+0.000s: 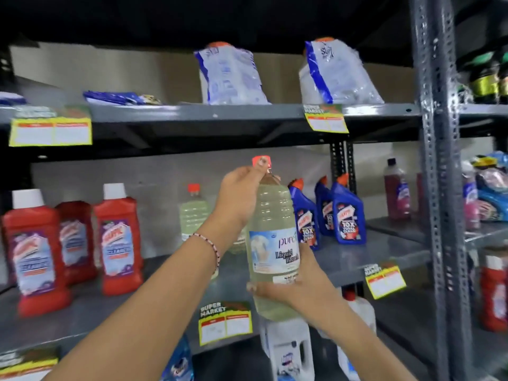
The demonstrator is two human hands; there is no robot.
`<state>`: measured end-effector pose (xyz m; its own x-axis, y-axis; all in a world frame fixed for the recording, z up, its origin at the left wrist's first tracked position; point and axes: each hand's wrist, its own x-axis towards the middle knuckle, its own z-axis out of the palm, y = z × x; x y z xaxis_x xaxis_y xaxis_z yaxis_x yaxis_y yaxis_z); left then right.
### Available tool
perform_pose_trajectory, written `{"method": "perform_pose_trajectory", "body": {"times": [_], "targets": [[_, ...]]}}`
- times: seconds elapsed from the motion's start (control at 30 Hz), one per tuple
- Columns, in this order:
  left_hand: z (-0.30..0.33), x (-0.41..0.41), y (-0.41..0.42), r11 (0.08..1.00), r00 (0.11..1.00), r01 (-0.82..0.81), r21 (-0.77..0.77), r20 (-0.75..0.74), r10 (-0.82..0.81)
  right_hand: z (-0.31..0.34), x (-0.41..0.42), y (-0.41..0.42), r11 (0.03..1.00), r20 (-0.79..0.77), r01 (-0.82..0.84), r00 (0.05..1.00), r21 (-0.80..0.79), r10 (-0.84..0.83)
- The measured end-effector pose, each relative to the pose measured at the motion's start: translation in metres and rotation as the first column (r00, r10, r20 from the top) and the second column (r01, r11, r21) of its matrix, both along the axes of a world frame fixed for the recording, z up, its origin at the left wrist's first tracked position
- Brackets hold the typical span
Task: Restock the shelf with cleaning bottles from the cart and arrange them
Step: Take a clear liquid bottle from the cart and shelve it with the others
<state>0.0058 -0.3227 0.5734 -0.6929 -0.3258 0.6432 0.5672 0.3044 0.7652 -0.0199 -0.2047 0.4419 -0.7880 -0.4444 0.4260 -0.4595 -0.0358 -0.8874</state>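
I hold a clear bottle of pale yellow liquid bleach [272, 215] with an orange cap upright in front of the middle grey shelf [357, 257]. My left hand [239, 193] grips its neck and shoulder from the left. My right hand [297, 281] cups its lower part from the right. The bottle's base hangs just past the shelf's front edge. A second bleach bottle [193, 210] stands further back on the shelf, behind my left wrist. The cart is out of view.
Three red cleaner bottles [118, 237] stand at the shelf's left, three blue toilet-cleaner bottles [347, 210] at its right. Bagged jugs [228, 72] sit on the shelf above. White jugs [286, 350] stand below. A perforated steel upright [439, 188] divides off another shelf bay.
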Motion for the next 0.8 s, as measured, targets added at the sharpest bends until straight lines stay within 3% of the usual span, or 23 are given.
{"method": "perform_pose_trajectory", "body": {"times": [0.07, 0.23, 0.37, 0.5, 0.67, 0.8], "targets": [[0.0, 0.0, -0.007, 0.999, 0.999, -0.039, 0.017, -0.015, 0.039, -0.003, -0.002, -0.01, 0.99, -0.086, 0.08, 0.994, 0.115, -0.07], [-0.004, -0.014, -0.028, 0.993, 0.993, -0.118, -0.004, 0.022, 0.118, -0.005, -0.046, -0.043, 0.974, -0.112, 0.175, 0.981, 0.147, -0.159], [-0.032, -0.039, -0.036, 0.987, 0.958, -0.143, -0.072, 0.24, 0.156, -0.015, -0.095, -0.068, 0.964, -0.089, 0.213, 0.976, 0.159, -0.201], [-0.081, -0.072, -0.05, 0.997, 0.911, -0.072, 0.027, 0.409, 0.055, -0.018, -0.129, -0.08, 0.96, -0.033, 0.228, 0.974, 0.161, -0.225], [-0.116, -0.101, -0.068, 0.992, 0.915, -0.08, 0.1, 0.403, 0.033, -0.017, -0.171, -0.104, 0.95, -0.08, 0.177, 0.984, 0.257, -0.162], [-0.119, -0.111, -0.071, 0.989, 0.902, -0.13, 0.066, 0.423, 0.091, -0.02, -0.189, -0.12, 0.952, -0.037, 0.173, 0.985, 0.251, -0.17]]}}
